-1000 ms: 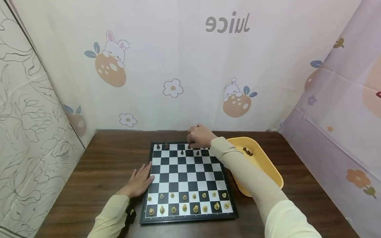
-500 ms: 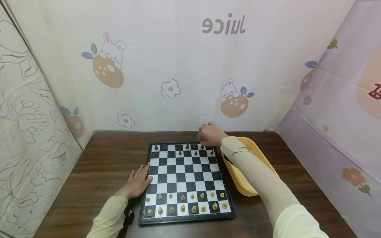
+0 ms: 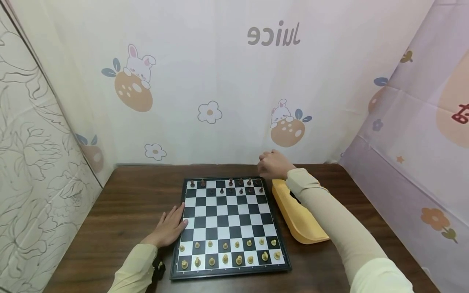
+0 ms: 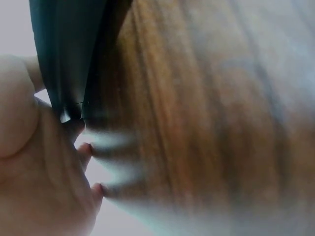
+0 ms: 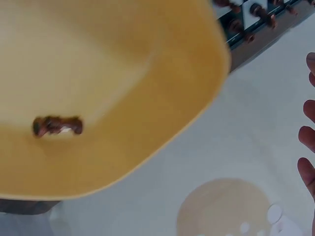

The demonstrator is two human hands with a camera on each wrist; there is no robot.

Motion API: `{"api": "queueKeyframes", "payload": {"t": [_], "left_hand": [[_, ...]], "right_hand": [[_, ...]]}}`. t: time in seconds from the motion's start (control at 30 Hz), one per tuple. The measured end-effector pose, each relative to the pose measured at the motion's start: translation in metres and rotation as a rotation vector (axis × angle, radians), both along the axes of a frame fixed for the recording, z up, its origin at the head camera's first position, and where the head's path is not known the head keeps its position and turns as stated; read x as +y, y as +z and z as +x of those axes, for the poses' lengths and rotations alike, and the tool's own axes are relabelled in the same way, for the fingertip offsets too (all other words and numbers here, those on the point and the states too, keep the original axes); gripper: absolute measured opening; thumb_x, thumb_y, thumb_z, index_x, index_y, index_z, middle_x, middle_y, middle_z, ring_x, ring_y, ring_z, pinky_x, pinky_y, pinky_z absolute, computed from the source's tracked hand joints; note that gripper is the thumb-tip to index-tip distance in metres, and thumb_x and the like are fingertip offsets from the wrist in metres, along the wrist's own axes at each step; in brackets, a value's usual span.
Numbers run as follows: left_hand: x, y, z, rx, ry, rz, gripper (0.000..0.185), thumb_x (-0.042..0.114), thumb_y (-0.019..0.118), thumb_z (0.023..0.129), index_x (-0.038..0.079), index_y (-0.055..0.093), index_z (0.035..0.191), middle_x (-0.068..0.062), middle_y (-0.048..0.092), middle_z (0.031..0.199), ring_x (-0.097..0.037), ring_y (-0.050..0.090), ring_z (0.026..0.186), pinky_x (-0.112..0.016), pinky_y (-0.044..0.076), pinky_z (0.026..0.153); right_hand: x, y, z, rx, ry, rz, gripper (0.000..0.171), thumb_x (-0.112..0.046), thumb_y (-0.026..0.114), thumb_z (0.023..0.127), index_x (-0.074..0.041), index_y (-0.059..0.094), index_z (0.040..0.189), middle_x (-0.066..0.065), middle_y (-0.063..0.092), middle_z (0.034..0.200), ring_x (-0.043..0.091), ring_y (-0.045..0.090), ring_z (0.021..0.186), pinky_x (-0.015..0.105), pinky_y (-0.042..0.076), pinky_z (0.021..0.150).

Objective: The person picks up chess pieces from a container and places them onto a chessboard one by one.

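Note:
My left hand (image 3: 167, 228) rests with straight fingers at the left edge of the chessboard (image 3: 228, 209), the thumb lying over the rim. In the left wrist view its palm (image 4: 44, 172) shows beside the dark board edge (image 4: 71, 54). My right hand (image 3: 275, 165) hovers past the board's far right corner, above the back end of the yellow tray (image 3: 297, 215). Its separated fingers (image 5: 307, 137) appear in the right wrist view with nothing between them. A dark brown chess piece (image 5: 58, 126) lies in the tray. Dark pieces (image 3: 231, 182) stand on the two far rows, with gaps.
Pale gold chess pieces (image 3: 239, 259) line the two near rows. Board and tray stand side by side on a brown wooden table (image 3: 135, 191). A patterned curtain (image 3: 220, 81) hangs right behind the table's far edge, and another (image 3: 414, 171) along the right.
My right hand has moved right from the far row toward the tray's back end, uncovering dark pieces that stand there. The left hand has stayed on the board's edge.

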State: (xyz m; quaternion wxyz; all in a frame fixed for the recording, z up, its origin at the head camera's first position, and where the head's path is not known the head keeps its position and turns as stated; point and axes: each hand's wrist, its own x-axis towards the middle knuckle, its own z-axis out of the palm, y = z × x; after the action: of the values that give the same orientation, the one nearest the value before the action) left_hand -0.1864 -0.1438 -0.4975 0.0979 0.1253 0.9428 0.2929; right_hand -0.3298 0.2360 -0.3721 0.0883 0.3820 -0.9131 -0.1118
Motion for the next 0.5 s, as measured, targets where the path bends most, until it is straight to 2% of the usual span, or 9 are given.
{"api": "queueKeyframes", "payload": {"t": [0.17,0.5], "left_hand": [[0.000,-0.001,-0.001,-0.002,-0.002,0.000,0.063,0.030,0.039,0.103,-0.001,0.015,0.151,-0.021,0.020,0.154,-0.042,0.011,0.142,-0.062,0.000,0.109],[0.001,0.000,-0.001,-0.005,-0.002,0.001,0.063,0.030,0.039,0.102,-0.001,0.015,0.151,-0.021,0.020,0.154,-0.042,0.011,0.141,-0.061,0.001,0.110]], "right_hand": [[0.024,0.002,0.002,0.010,-0.025,-0.012,0.008,-0.028,0.077,0.077,-0.021,0.074,0.077,-0.006,0.057,0.075,0.017,0.053,0.075,0.037,0.042,0.067],[0.056,0.004,0.005,-0.003,-0.053,-0.053,0.007,-0.022,0.078,0.073,-0.018,0.074,0.076,-0.006,0.058,0.075,0.019,0.055,0.076,0.042,0.042,0.068]]}}
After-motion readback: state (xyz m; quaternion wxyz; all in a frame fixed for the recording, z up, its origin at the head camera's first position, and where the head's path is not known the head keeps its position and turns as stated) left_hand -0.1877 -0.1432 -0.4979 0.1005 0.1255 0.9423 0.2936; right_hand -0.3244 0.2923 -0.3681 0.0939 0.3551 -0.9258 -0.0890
